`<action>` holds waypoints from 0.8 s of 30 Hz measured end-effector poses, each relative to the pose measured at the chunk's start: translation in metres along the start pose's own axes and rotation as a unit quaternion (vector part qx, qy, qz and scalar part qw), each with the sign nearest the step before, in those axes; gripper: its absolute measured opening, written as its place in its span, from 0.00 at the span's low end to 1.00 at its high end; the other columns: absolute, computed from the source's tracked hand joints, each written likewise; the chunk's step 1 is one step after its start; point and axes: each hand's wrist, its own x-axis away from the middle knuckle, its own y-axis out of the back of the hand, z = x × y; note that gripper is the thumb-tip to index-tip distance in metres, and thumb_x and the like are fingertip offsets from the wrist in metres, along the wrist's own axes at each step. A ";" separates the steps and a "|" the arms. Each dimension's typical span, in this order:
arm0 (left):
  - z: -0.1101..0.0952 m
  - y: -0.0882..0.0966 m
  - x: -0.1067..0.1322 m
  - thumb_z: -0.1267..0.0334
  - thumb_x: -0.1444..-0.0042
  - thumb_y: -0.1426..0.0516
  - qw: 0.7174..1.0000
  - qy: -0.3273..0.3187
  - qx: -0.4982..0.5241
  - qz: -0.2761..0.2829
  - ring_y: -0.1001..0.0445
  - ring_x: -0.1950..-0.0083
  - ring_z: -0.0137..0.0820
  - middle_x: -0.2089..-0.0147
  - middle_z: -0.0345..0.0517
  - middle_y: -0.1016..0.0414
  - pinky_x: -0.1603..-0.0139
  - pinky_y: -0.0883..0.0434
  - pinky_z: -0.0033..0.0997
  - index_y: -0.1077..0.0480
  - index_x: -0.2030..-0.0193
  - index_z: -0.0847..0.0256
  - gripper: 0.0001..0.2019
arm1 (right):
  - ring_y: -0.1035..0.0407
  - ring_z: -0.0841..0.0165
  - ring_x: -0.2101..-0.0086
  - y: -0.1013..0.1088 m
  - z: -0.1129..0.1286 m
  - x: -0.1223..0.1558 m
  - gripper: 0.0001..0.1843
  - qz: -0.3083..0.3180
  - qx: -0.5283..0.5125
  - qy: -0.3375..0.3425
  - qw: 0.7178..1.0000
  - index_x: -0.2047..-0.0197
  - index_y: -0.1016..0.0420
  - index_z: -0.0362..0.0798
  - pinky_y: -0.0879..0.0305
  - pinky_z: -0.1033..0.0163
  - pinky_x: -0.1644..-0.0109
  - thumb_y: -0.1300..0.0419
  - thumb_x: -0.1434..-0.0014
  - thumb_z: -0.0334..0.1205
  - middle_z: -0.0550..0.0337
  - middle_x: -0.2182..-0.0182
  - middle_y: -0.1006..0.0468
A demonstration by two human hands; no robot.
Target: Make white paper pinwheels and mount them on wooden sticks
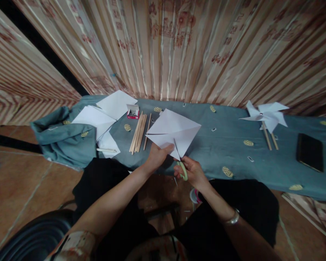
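Now, pinching the near corner of the creased white paper (pixel 174 132) with the left hand (pixel 157 156), closed on it; gripping green-handled scissors (pixel 182 169) in the right hand (pixel 192 172), blades up into that same corner. Risk, likely: cutting off the crease or too deep toward the centre through a loose pinch. Reaching in from near with both forearms, wrists low at the table (pixel 220 145) edge. Left of the paper, wooden sticks (pixel 138 132); far right, a pinwheel (pixel 266 115).

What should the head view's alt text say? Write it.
The left hand holds a creased white paper square while the right hand holds green-handled scissors at its lower corner. Wooden sticks and finished paper pinwheels lie on the blue-clothed table.
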 end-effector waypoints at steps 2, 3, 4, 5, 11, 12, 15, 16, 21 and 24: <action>0.000 -0.001 0.001 0.62 0.60 0.38 1.000 0.005 -0.005 0.012 0.29 0.69 0.31 0.72 0.42 0.25 0.64 0.30 0.30 0.29 0.71 0.63 0.10 | 0.34 0.74 0.83 0.001 0.000 0.000 0.24 0.001 0.001 0.002 1.000 0.66 0.28 0.46 0.40 0.70 0.81 0.30 0.60 0.55 0.64 0.83 0.25; 0.000 -0.001 0.002 0.61 0.60 0.38 1.000 0.007 -0.008 0.017 0.29 0.70 0.31 0.73 0.41 0.25 0.65 0.31 0.30 0.29 0.71 0.63 0.09 | 0.34 0.74 0.83 0.001 0.001 0.000 0.24 0.003 0.003 0.003 1.000 0.65 0.27 0.46 0.41 0.70 0.81 0.30 0.60 0.55 0.64 0.82 0.25; 0.000 -0.001 0.002 0.61 0.60 0.38 1.000 0.007 -0.009 0.021 0.29 0.71 0.31 0.73 0.41 0.26 0.66 0.31 0.30 0.29 0.71 0.63 0.09 | 0.34 0.74 0.83 0.002 0.001 0.000 0.24 0.004 0.004 0.003 1.000 0.65 0.27 0.46 0.41 0.70 0.81 0.30 0.59 0.54 0.64 0.82 0.25; 0.000 -0.001 0.003 0.61 0.59 0.38 1.000 0.006 -0.010 0.024 0.29 0.71 0.31 0.73 0.42 0.25 0.66 0.31 0.30 0.29 0.71 0.63 0.09 | 0.34 0.74 0.83 0.002 0.002 0.000 0.24 0.004 0.005 0.003 1.000 0.65 0.27 0.46 0.41 0.70 0.81 0.30 0.59 0.54 0.64 0.83 0.25; 0.001 0.000 0.003 0.61 0.59 0.38 1.000 0.001 -0.014 0.015 0.27 0.66 0.32 0.66 0.45 0.23 0.62 0.30 0.31 0.27 0.65 0.64 0.14 | 0.34 0.73 0.83 -0.001 0.003 0.000 0.24 -0.006 -0.014 -0.005 1.000 0.67 0.26 0.46 0.40 0.68 0.80 0.29 0.62 0.54 0.64 0.83 0.26; 0.001 0.000 0.003 0.61 0.59 0.38 1.000 0.001 -0.015 0.013 0.27 0.66 0.32 0.65 0.45 0.23 0.61 0.30 0.31 0.27 0.64 0.64 0.14 | 0.35 0.73 0.83 -0.001 0.002 0.000 0.24 -0.007 -0.015 -0.007 1.000 0.67 0.26 0.46 0.40 0.68 0.80 0.29 0.62 0.54 0.64 0.83 0.26; 0.002 0.000 0.003 0.61 0.58 0.38 1.000 0.000 -0.018 0.013 0.28 0.67 0.31 0.66 0.45 0.23 0.62 0.31 0.31 0.27 0.66 0.65 0.12 | 0.34 0.73 0.83 -0.002 0.002 0.000 0.24 -0.014 -0.016 -0.009 1.000 0.67 0.26 0.46 0.40 0.68 0.80 0.29 0.62 0.54 0.64 0.83 0.26; 0.003 0.000 0.003 0.62 0.58 0.38 1.000 0.000 -0.019 0.017 0.28 0.67 0.31 0.67 0.45 0.24 0.63 0.31 0.30 0.27 0.67 0.65 0.12 | 0.34 0.73 0.83 -0.002 0.002 0.000 0.24 -0.015 -0.015 -0.008 1.000 0.68 0.27 0.46 0.40 0.68 0.80 0.29 0.62 0.54 0.64 0.83 0.26; 0.004 0.000 0.004 0.61 0.58 0.38 1.000 0.002 -0.017 0.023 0.30 0.69 0.29 0.69 0.42 0.25 0.65 0.32 0.29 0.28 0.68 0.65 0.11 | 0.34 0.73 0.82 0.001 0.000 0.000 0.23 -0.011 0.002 0.004 1.000 0.69 0.27 0.45 0.41 0.68 0.80 0.30 0.60 0.54 0.63 0.82 0.25; 0.005 0.000 0.004 0.61 0.58 0.38 1.000 0.004 -0.023 0.020 0.29 0.69 0.30 0.69 0.43 0.24 0.65 0.32 0.29 0.27 0.67 0.65 0.12 | 0.34 0.73 0.83 0.001 -0.001 0.000 0.23 -0.015 0.005 0.002 1.000 0.68 0.27 0.45 0.41 0.68 0.80 0.30 0.59 0.54 0.63 0.82 0.25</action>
